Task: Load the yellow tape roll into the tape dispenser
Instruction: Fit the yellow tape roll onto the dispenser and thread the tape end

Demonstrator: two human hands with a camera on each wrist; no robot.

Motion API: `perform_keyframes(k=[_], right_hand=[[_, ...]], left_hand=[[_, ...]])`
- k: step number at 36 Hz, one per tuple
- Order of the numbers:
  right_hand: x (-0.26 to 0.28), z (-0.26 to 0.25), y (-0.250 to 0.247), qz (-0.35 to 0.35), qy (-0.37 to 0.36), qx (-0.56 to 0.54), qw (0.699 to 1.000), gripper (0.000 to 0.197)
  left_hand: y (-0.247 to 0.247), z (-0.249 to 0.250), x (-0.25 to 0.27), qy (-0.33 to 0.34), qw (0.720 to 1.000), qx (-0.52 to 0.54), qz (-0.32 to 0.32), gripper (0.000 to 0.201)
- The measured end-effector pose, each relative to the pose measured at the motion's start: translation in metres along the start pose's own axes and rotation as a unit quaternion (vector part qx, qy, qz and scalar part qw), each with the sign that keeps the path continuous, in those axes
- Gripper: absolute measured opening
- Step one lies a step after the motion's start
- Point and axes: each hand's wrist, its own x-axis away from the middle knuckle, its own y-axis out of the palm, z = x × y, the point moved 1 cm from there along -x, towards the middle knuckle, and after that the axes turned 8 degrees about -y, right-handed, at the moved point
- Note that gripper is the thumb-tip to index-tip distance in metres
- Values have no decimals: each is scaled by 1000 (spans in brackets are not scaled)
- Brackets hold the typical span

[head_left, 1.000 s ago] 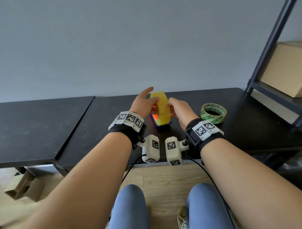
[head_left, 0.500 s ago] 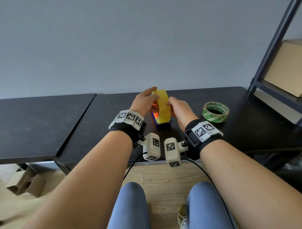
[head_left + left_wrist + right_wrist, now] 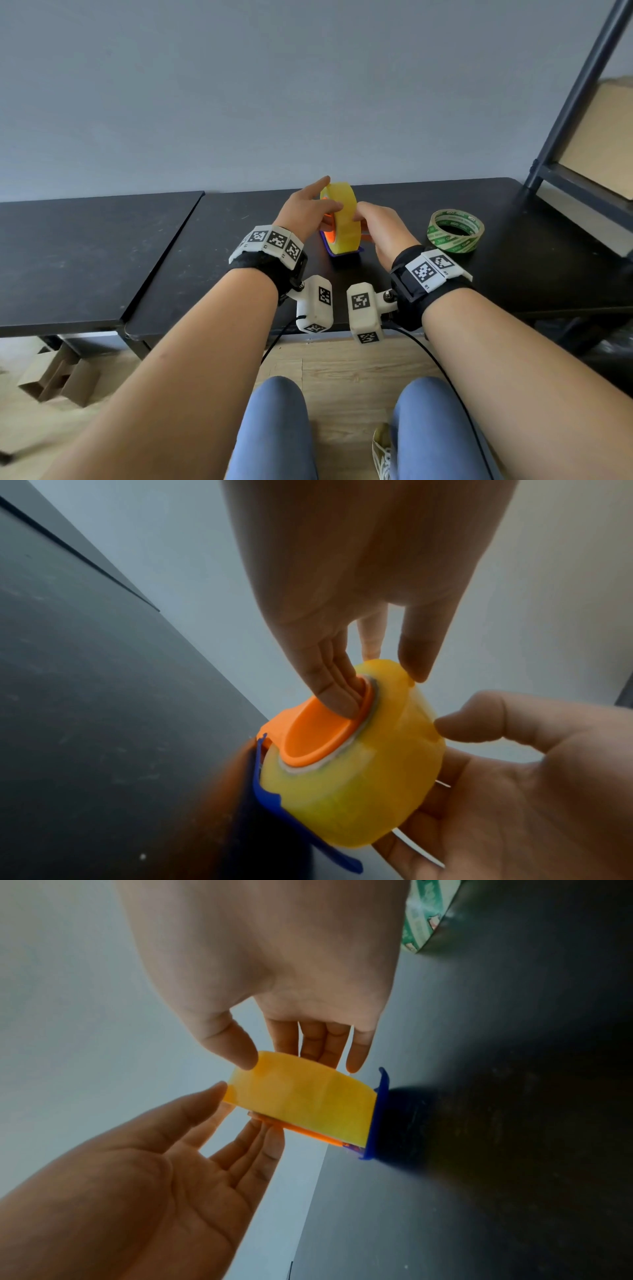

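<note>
Yellow tape roll (image 3: 344, 219) sat round the orange hub (image 3: 315, 734) of the tape dispenser (image 3: 342, 252) on the tabletop (image 3: 239, 226)! Left hand (image 3: 305, 212) pinched hub and roll; right hand (image 3: 383, 228) pinched the roll's width. Mounting looked largely done, but full seating and threading were unclear.

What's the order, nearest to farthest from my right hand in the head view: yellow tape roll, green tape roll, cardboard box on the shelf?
1. yellow tape roll: held by the right hand, at its left.
2. green tape roll: lying flat, off to the right.
3. cardboard box: up on the shelf, far right.
</note>
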Motion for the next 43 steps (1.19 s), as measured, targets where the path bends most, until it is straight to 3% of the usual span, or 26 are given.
perform_keyframes(k=[4, 10, 17, 21, 25, 30, 35, 43], right_hand=[[1, 1, -1, 6, 5, 4, 1000, 46], [6, -2, -1, 6, -5, 11, 1000, 42], [9, -3, 0, -3, -8, 9, 1000, 7], [11, -5, 2, 0, -8, -1, 1000, 30], [9, -4, 2, -1, -8, 0, 1000, 16], [8, -2, 0, 3, -8, 10, 1000, 21], [8, -2, 1, -1, -12, 6, 1000, 48], [6, -1, 0, -11, -27, 26, 999, 26]], left_hand=[[1, 1, -2, 20, 1000, -11, 6, 54], [3, 0, -6, 32, 998, -29, 37, 38], [4, 0, -4, 26, 998, -41, 40, 40], [0, 0, -1, -3, 1000, 7, -1, 57], [-1, -2, 2, 0, 1000, 12, -2, 66], [-2, -2, 2, 7, 1000, 18, 0, 63], [-1, -3, 0, 10, 1000, 13, 9, 52], [2, -1, -4, 24, 999, -20, 32, 47]])
